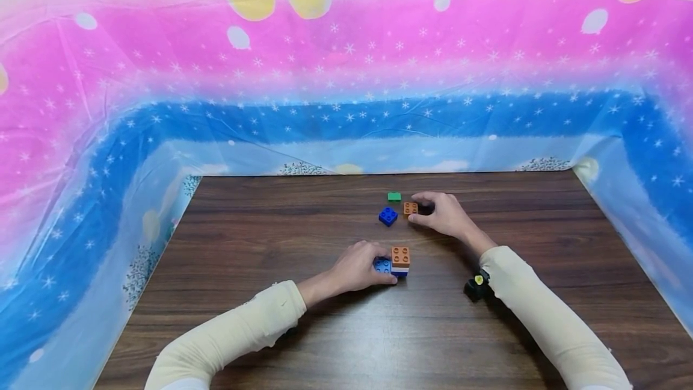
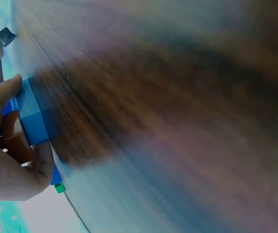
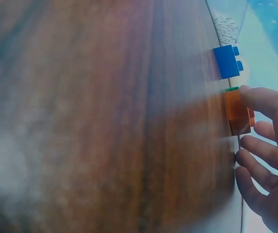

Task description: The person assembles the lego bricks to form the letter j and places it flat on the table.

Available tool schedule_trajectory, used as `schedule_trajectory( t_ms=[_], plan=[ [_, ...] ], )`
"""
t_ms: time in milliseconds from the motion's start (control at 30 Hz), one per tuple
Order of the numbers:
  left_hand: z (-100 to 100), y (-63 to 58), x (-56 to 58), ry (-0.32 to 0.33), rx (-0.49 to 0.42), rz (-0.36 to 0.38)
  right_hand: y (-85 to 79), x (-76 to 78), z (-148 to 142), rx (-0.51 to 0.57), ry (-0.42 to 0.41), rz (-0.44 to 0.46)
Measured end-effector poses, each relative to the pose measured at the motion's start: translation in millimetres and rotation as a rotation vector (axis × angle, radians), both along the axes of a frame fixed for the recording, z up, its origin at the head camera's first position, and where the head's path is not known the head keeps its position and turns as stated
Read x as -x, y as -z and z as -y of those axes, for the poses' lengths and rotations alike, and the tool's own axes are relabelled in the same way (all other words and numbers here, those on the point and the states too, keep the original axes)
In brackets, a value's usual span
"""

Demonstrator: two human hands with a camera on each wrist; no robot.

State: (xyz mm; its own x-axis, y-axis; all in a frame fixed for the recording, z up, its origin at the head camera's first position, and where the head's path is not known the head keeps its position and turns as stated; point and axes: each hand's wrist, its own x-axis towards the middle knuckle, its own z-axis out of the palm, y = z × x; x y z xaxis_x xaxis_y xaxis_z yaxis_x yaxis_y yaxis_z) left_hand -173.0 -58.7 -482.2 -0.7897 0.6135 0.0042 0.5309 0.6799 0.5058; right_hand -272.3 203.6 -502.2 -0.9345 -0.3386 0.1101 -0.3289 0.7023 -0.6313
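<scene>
My left hand (image 1: 360, 265) grips a small brick assembly near the table's middle, thumb at the near side and fingers at the far side. The assembly has a light blue brick (image 1: 382, 266) beside a stack topped by an orange brick (image 1: 400, 255), over a white layer (image 1: 399, 269) and a dark blue one. In the left wrist view, the thumb lies against the light blue brick (image 2: 30, 114). Farther back, my right hand (image 1: 444, 214) has its thumb and fingers spread around a loose orange brick (image 1: 410, 208); firm contact cannot be made out.
A dark blue brick (image 1: 387, 216) and a green brick (image 1: 394, 197) lie left of the loose orange one. The wooden table (image 1: 243, 227) ends at a printed cloth (image 1: 346, 119) hung around its back and sides. A black wrist device (image 1: 476, 285) sits below the right sleeve.
</scene>
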Motion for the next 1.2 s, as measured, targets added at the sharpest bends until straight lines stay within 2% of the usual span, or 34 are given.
schedule_trajectory(
  t_ms=[700, 1200],
  plan=[
    [-0.8, -0.5, 0.4, 0.009, -0.005, -0.002, 2.5, 4.0, 2.6, -0.057, 0.010, 0.007],
    [-0.5, 1.4, 1.4, -0.002, 0.008, 0.001, -1.0, 0.8, 0.8, -0.011, 0.044, 0.005]
  ],
)
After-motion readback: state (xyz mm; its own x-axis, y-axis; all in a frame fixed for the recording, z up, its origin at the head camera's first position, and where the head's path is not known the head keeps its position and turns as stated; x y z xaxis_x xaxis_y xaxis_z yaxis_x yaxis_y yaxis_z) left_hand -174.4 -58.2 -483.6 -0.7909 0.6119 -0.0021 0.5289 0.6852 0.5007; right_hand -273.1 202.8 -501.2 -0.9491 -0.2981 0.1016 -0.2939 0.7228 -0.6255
